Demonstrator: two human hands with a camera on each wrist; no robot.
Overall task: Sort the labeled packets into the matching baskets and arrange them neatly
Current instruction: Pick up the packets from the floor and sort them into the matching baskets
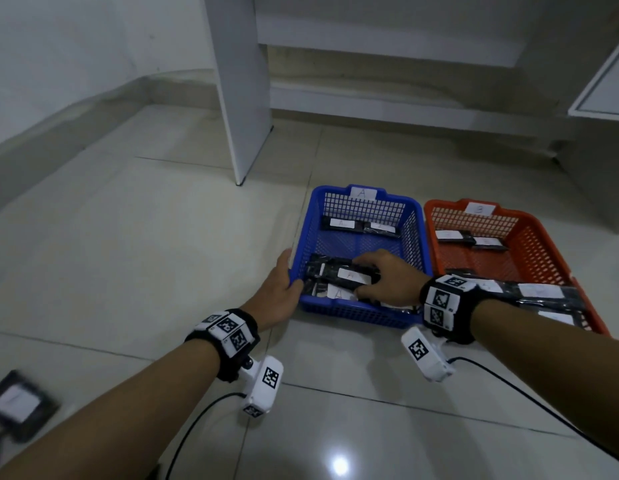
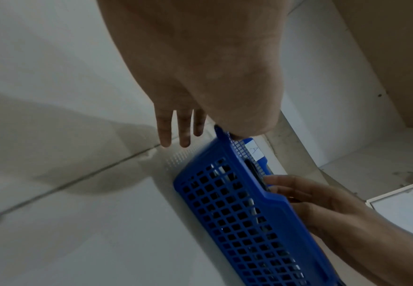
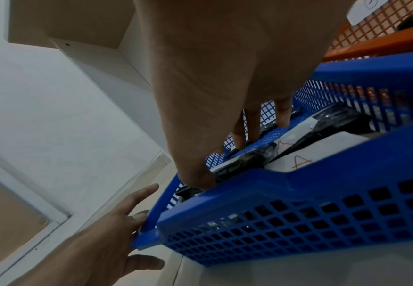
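A blue basket [image 1: 417, 237] labelled A and an orange basket [image 1: 451, 206] labelled B stand side by side on the floor. My right hand [image 1: 370, 277] reaches into the near end of the blue basket [image 3: 298, 222] and grips a black packet [image 1: 349, 274] with a white A label, thumb on its near edge [image 3: 244, 160]. Under it lies another A packet [image 1: 339, 294]. My left hand [image 1: 280, 289] rests against the blue basket's near left corner with fingers straight [image 2: 181, 125], thumb on the rim. Two more packets [image 1: 356, 225] lie at the basket's far end.
The orange basket holds packets at its far end [image 1: 470, 239] and several at its near end [image 1: 540, 292]. One loose packet [image 1: 17, 403] lies on the floor at the lower left. A white furniture panel [image 1: 245, 98] stands behind the baskets. Cables trail from both wrists.
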